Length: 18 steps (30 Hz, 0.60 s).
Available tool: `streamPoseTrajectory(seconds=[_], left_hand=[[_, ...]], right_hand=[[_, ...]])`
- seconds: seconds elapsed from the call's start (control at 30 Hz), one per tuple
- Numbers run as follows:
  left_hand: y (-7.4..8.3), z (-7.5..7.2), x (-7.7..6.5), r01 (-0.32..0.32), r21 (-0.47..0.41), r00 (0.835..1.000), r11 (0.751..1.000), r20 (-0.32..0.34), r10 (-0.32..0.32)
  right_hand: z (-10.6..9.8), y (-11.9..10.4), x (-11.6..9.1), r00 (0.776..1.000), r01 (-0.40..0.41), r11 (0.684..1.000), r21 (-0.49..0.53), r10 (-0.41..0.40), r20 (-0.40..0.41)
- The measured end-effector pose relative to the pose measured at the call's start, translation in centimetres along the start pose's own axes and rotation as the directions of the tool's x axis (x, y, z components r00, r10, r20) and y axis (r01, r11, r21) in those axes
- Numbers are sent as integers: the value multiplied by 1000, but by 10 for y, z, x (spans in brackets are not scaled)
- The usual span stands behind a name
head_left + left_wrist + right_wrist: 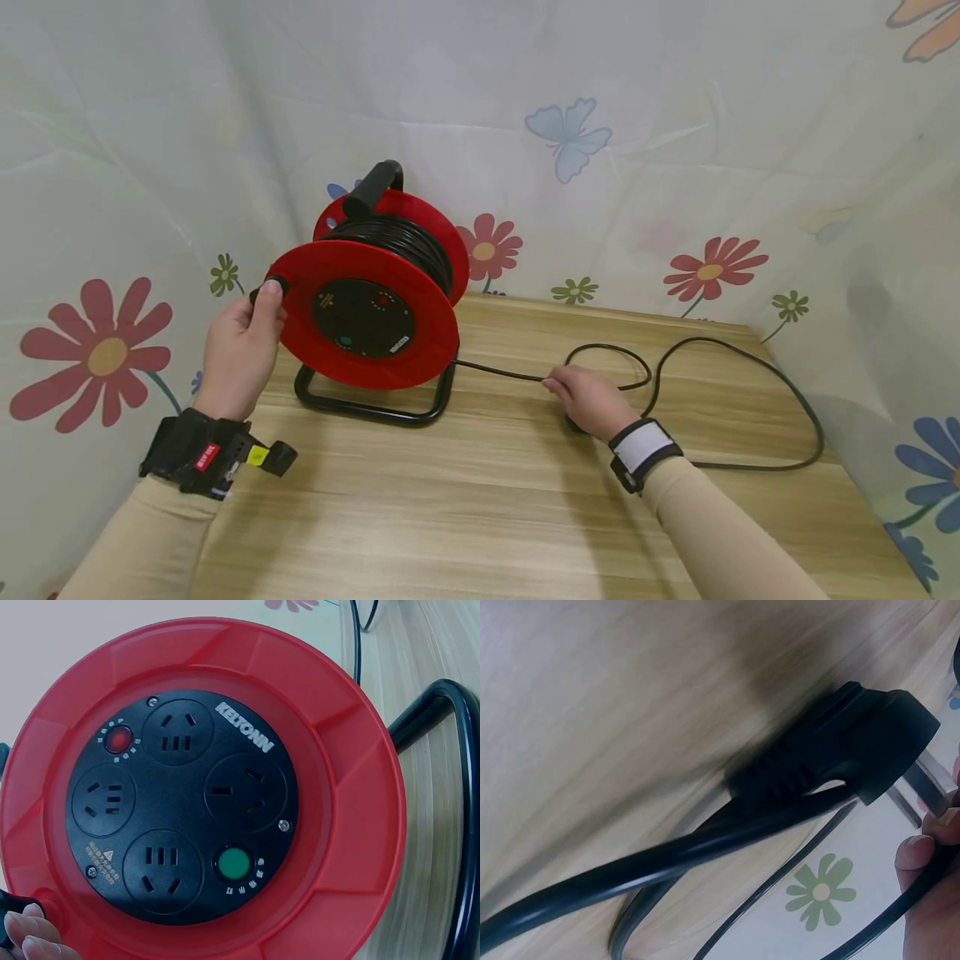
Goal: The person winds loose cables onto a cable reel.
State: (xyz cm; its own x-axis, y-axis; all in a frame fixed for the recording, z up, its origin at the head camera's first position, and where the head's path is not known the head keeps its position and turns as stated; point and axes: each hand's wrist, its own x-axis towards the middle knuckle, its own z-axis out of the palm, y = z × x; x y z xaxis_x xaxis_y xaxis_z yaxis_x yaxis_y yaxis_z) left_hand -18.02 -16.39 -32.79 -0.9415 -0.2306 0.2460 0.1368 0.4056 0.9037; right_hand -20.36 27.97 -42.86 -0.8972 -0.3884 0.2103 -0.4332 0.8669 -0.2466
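A red cable reel (420, 350) stands on a black tube frame, with black cable (397, 237) wound between its discs. My left hand (243, 354) grips the black knob (13, 907) near the rim of the front disc. That disc carries a black socket panel (184, 799) with several outlets, a red button and a green one. To the right of the reel, my right hand (588, 400) pinches the loose cable (498, 372) that runs out from the drum. The black plug (840, 750) hangs close by those fingers, its metal prongs beside the fingertips.
More loose cable (810, 417) curves in loops over the wood-grain tabletop (465, 517) on the right. A pale sheet (480, 92) printed with flowers and butterflies hangs behind and at both sides. The reel's black carrying handle (372, 190) sticks up at the top.
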Motion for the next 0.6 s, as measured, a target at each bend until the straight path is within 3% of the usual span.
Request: streamPoseTrajectory(seconds=[0.37, 0.6], left_hand=[[10, 1, 0, -14, -11, 999, 1000, 31, 14], [15, 4, 1, -62, -19, 998, 998, 8, 62]], right_hand=[[4, -7, 4, 1000, -3, 1000, 9, 3, 10], [5, -13, 7, 1000, -12, 1000, 21, 12, 16]])
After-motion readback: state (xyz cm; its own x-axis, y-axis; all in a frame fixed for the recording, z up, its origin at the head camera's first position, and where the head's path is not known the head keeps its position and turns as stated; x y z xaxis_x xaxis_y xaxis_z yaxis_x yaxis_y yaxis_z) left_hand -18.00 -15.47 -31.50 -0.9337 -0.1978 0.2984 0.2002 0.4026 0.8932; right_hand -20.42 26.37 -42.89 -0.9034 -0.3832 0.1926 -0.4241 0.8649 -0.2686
